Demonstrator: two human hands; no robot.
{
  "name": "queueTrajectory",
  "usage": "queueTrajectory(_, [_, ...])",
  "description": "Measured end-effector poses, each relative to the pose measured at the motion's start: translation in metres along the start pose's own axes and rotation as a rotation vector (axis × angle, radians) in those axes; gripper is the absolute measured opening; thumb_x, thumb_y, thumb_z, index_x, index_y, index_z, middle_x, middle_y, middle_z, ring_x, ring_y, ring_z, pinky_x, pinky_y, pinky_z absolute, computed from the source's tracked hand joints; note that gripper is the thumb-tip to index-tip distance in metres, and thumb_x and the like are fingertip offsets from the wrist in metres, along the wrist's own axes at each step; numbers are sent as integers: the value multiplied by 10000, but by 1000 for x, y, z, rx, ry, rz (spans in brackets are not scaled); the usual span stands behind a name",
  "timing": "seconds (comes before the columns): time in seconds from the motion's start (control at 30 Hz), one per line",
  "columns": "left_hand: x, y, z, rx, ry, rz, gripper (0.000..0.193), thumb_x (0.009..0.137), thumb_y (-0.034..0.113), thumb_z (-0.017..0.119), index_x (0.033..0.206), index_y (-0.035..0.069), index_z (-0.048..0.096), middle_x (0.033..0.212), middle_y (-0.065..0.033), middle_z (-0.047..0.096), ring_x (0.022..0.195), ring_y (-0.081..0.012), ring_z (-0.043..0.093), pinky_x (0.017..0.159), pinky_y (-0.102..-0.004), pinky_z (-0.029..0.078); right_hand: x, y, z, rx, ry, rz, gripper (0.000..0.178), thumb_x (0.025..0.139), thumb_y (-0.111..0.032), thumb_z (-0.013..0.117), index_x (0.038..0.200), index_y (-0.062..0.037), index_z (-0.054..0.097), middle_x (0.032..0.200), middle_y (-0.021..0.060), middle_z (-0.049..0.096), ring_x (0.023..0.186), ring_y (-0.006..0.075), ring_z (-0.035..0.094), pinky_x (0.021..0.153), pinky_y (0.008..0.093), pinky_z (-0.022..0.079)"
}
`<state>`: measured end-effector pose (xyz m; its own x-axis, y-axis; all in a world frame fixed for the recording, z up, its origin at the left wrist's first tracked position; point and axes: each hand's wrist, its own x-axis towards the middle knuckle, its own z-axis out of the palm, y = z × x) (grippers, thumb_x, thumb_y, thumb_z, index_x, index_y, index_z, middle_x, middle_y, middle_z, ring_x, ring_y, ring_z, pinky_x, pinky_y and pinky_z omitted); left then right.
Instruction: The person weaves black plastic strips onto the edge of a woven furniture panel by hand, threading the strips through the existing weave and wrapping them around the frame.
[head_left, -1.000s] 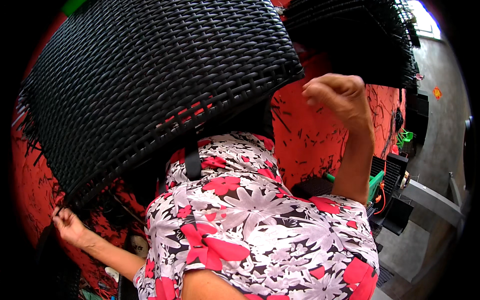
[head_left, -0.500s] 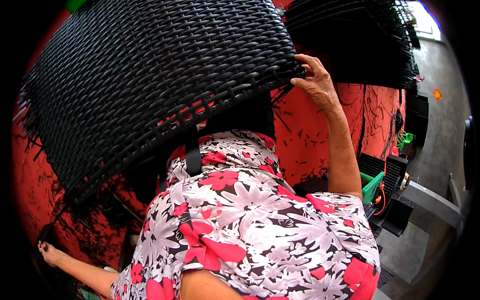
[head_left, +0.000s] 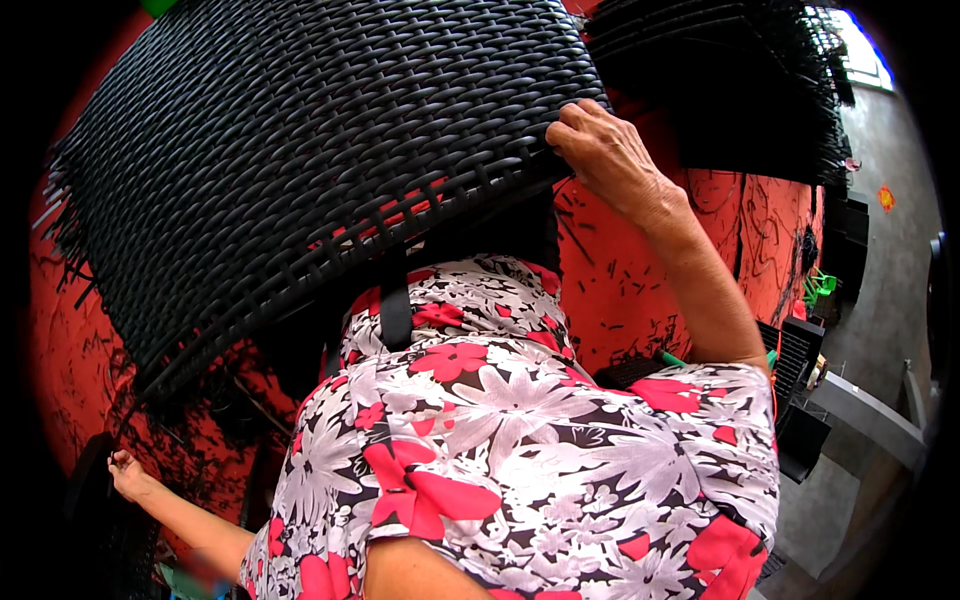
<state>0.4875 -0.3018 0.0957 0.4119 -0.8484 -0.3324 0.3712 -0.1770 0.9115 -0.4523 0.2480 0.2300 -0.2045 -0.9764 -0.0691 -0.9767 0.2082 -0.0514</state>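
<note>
A large black woven rattan panel (head_left: 340, 130) slants across the upper left in front of me, its weave dense and its near edge open-looped. My right hand (head_left: 600, 150) is closed at the panel's right near corner, fingers curled over the rim. Far to the lower left, my left hand (head_left: 128, 474) has its fingers curled together. A thin black strand (head_left: 124, 428) runs from the panel's left near corner down toward those fingers, and they appear to pinch it. Loose strand ends (head_left: 72, 215) stick out along the panel's left side.
Black woven pieces (head_left: 715, 80) are stacked at the upper right. Black scraps lie scattered over the red surface (head_left: 615, 270) underneath. A grey metal bar (head_left: 870, 405) and a bright green object (head_left: 820, 287) are at the right, beside the grey floor (head_left: 880, 240).
My right hand has turned over and closed from a looser hold at the panel's corner, shifting slightly left. The left hand has moved a little right and up.
</note>
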Motion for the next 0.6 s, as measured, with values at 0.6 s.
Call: queueTrajectory(0.6, [-86,7,86,1632,-210,1101,313,981,167,516,1185,-44,626,1217,-181,638,1070,-278,628,942,-331,492,-51,-17,18,59,389,274,185,772,-81,743,937,-70,660,913,84,648,850,279,636,715,375,536])
